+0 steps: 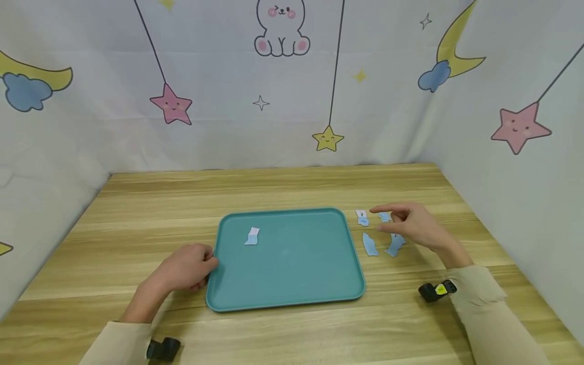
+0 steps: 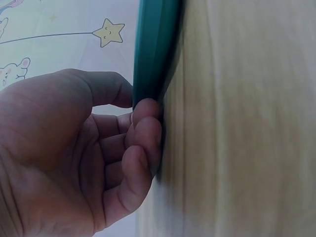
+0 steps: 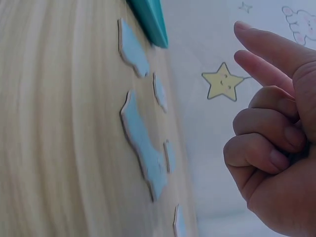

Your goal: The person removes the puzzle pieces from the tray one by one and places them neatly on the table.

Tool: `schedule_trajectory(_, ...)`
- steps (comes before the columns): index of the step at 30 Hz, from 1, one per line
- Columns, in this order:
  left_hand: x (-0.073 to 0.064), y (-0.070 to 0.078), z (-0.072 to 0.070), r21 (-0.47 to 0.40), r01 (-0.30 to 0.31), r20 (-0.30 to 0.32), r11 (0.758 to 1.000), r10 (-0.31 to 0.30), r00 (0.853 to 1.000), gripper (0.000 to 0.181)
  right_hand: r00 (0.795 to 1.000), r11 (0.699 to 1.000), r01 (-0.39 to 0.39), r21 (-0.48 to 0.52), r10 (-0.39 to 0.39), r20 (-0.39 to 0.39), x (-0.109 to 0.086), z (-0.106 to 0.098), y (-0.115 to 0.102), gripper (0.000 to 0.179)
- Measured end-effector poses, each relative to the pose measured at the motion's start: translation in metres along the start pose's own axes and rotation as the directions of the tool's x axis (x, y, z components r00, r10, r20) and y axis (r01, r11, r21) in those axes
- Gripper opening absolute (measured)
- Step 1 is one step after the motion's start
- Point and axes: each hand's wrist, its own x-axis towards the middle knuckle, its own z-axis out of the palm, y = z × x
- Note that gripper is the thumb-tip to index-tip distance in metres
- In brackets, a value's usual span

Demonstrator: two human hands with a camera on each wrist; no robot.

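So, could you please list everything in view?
Table: one, tan wood grain, across the lower view
Tray: one, teal, on the table
Small piece: one, pale blue and whitish, on the tray
Loose pieces: at least five, mostly pale blue, right of the tray
Backdrop: one, white with cartoon drawings, around the table
Sleeves: two, beige, lower corners
Wrist devices: two, mostly black, beside the sleeves
Left grip: one, bare, at the tray's left edge
Right grip: one, bare, over the loose pieces

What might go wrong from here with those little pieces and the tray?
The thin pieces on the table may be hard for the right hand to pinch up. They lie close together, so reaching for one might nudge another. The left hand holds the tray by its edge; a tug could shift the single piece lying on it.
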Motion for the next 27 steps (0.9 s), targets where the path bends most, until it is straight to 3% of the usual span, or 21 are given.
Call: schedule_trajectory(27, -0.001, 0.0, 0.002, 0.032, 0.0, -0.03, 0.999, 0.001, 1.0, 0.029, 0.99, 0.992, 0.121, 0.046, -0.124, 0.067, 0.026, 0.042, -0.042, 0.05)
